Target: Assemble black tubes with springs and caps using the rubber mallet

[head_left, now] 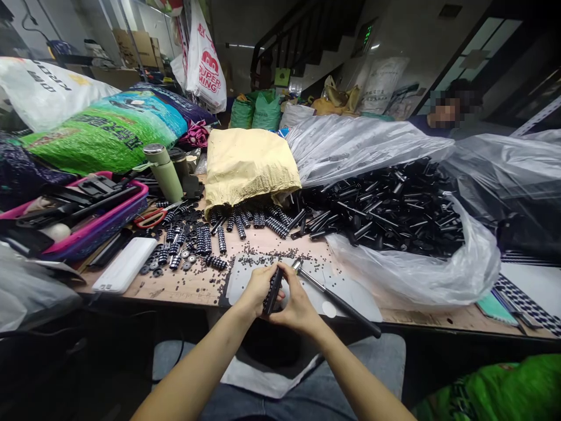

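Observation:
Both my hands meet over the front edge of the table, around a long black bar-shaped part (273, 290). My left hand (258, 286) grips it from the left, where a row of small bumps shows along its side. My right hand (298, 303) curves round the other side, with thumb and fingers at its two ends. Beneath and beyond lies a grey mat (249, 272) scattered with tiny dark rings. Just right of my right hand, a tool with a metal shaft and long black handle (346, 304) rests diagonally on the mat.
Ribbed black rollers (204, 240) lie ahead, some spilling from a yellow sack (252, 164). A plastic bag of black parts (385, 210) stands right. Left are a white power-bank-like box (125, 266), scissors (151, 218), a green flask (164, 172) and a pink basket (142, 190). A person (451, 108) is behind.

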`<state>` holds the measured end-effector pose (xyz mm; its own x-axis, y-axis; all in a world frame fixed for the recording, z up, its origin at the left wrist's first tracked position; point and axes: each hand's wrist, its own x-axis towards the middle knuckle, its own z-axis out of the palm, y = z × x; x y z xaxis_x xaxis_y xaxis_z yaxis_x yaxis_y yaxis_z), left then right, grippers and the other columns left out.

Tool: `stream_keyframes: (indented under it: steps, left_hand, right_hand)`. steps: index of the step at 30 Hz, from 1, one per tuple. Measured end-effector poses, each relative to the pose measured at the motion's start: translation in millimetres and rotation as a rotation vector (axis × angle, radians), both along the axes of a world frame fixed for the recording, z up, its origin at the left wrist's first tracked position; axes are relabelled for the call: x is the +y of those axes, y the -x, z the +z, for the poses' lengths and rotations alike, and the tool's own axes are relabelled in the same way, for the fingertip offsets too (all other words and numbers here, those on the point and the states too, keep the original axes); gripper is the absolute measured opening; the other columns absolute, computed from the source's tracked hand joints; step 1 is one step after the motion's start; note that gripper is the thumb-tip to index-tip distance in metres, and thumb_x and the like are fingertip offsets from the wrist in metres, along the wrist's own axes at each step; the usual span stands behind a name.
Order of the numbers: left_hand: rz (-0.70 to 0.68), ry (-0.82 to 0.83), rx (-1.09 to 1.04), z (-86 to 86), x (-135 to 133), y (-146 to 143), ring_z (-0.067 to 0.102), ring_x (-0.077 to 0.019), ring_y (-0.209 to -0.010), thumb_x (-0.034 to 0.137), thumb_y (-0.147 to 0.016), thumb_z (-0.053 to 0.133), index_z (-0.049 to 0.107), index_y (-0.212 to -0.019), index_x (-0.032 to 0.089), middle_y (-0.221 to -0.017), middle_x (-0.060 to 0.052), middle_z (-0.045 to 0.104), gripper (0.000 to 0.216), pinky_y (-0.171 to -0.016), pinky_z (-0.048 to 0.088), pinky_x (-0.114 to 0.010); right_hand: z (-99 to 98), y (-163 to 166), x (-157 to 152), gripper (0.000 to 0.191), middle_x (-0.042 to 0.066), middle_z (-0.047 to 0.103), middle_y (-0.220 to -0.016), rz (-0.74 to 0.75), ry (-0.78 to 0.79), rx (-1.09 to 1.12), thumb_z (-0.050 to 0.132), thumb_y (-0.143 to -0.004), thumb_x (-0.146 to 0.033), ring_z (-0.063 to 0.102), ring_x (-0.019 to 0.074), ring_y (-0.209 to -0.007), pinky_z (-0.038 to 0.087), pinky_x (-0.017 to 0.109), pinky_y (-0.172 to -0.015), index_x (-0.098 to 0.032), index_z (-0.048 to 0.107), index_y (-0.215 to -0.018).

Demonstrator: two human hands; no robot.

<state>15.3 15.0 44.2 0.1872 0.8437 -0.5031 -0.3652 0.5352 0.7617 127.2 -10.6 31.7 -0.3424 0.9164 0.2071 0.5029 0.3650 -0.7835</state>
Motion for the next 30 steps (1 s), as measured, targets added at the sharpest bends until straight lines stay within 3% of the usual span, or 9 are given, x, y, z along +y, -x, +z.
stream_keyframes:
  steps: [5, 8, 11, 15, 18, 19, 21, 26, 30]
  left_hand:
    - [-0.079, -0.048, 0.127, -7.7, 2.4, 2.8, 0.049, -0.0103, -0.040, 0.045, -0.080, 0.041, 0.051, -0.079, 0.012, -0.053, 0.000, 0.049, 0.035, -0.039, 0.041, -0.022]
    - [-0.113, -0.414, 0.421, -15.4, -3.8, 3.9, 0.057, -0.0153, -0.067, 0.037, -0.082, 0.041, 0.055, -0.099, 0.013, -0.078, -0.006, 0.055, 0.032, -0.063, 0.049, -0.031]
    - [-0.173, -0.849, 0.866, -29.2, -12.1, 4.7, 0.049, -0.0208, -0.096, 0.023, -0.077, 0.050, 0.046, -0.119, 0.017, -0.102, -0.010, 0.050, 0.043, -0.084, 0.042, -0.038]
    - [-0.355, -1.106, 1.248, -47.4, -12.5, 9.8, 0.049, -0.0203, -0.092, 0.007, -0.079, 0.040, 0.042, -0.122, 0.015, -0.098, -0.012, 0.052, 0.044, -0.078, 0.044, -0.037]
    - [-0.432, -1.261, 1.401, -48.9, -9.2, 16.7, 0.051, -0.0186, -0.085, 0.005, -0.081, 0.036, 0.044, -0.119, 0.017, -0.094, -0.011, 0.054, 0.041, -0.072, 0.044, -0.034]
    - [-0.448, -1.294, 1.447, -47.1, -9.1, 18.6, 0.052, -0.0187, -0.085, 0.005, -0.082, 0.035, 0.045, -0.119, 0.017, -0.094, -0.010, 0.055, 0.040, -0.071, 0.043, -0.034]
    - [-0.471, -1.330, 1.529, -42.1, -10.5, 20.8, 0.052, -0.0193, -0.085, 0.006, -0.082, 0.035, 0.045, -0.118, 0.017, -0.094, -0.010, 0.056, 0.039, -0.071, 0.041, -0.035]
    - [-0.430, -1.321, 1.611, -36.7, -16.1, 19.3, 0.051, -0.0207, -0.089, 0.005, -0.081, 0.036, 0.046, -0.117, 0.017, -0.097, -0.010, 0.058, 0.039, -0.079, 0.036, -0.042]
    - [-0.396, -1.265, 1.645, -41.8, -19.5, 11.3, 0.052, -0.0214, -0.092, 0.006, -0.082, 0.037, 0.046, -0.118, 0.018, -0.099, -0.010, 0.059, 0.040, -0.084, 0.034, -0.045]
  right_hand:
    - [-5.9, 3.1, -1.7, 0.094, 0.013, 0.036, -0.127, -0.034, -0.016, -0.060, 0.070, -0.047, -0.026, 0.034, 0.0266, -0.120, 0.030, 0.040, -0.100, -0.017, 0.022, -0.128]
    - [-14.3, 4.3, 0.7, 0.089, 0.015, 0.037, -0.126, -0.132, -0.106, -0.137, 0.067, -0.051, -0.025, 0.033, 0.0276, -0.119, 0.030, 0.043, -0.100, -0.015, 0.022, -0.128]
    - [-23.4, 2.5, 3.2, 0.074, 0.016, 0.037, -0.127, -0.224, -0.184, -0.236, 0.056, -0.063, -0.017, 0.032, 0.0259, -0.120, 0.029, 0.044, -0.100, -0.013, 0.022, -0.129]
    - [-25.8, -23.7, 1.1, 0.072, 0.017, 0.033, -0.131, -0.232, -0.190, -0.452, 0.058, -0.067, -0.025, 0.029, 0.0272, -0.123, 0.032, 0.042, -0.097, -0.011, 0.023, -0.129]
    - [-18.1, -62.0, -3.3, 0.039, 0.019, 0.048, -0.113, -0.423, -0.167, -0.704, 0.053, -0.076, -0.035, 0.042, 0.0308, -0.110, 0.039, 0.044, -0.085, -0.012, 0.047, -0.107]
    - [-13.7, -74.0, -5.0, 0.026, 0.017, 0.053, -0.102, -0.477, -0.137, -0.778, 0.048, -0.079, -0.035, 0.048, 0.0301, -0.101, 0.041, 0.042, -0.078, -0.014, 0.051, -0.095]
    - [-2.3, -90.5, -9.5, 0.022, 0.011, 0.058, -0.082, -0.504, -0.039, -0.846, 0.040, -0.084, -0.036, 0.055, 0.0261, -0.081, 0.041, 0.036, -0.066, -0.018, 0.050, -0.078]
    - [20.0, -82.3, -29.6, 0.032, 0.001, 0.058, -0.062, -0.506, 0.086, -0.569, 0.020, -0.089, -0.042, 0.056, 0.0174, -0.055, 0.035, 0.025, -0.052, -0.022, 0.045, -0.082]
    - [17.0, -68.5, -41.9, 0.035, 0.001, 0.054, -0.052, -0.445, 0.176, -0.658, 0.017, -0.089, -0.040, 0.055, 0.0184, -0.048, 0.030, 0.024, -0.047, -0.022, 0.044, -0.075]
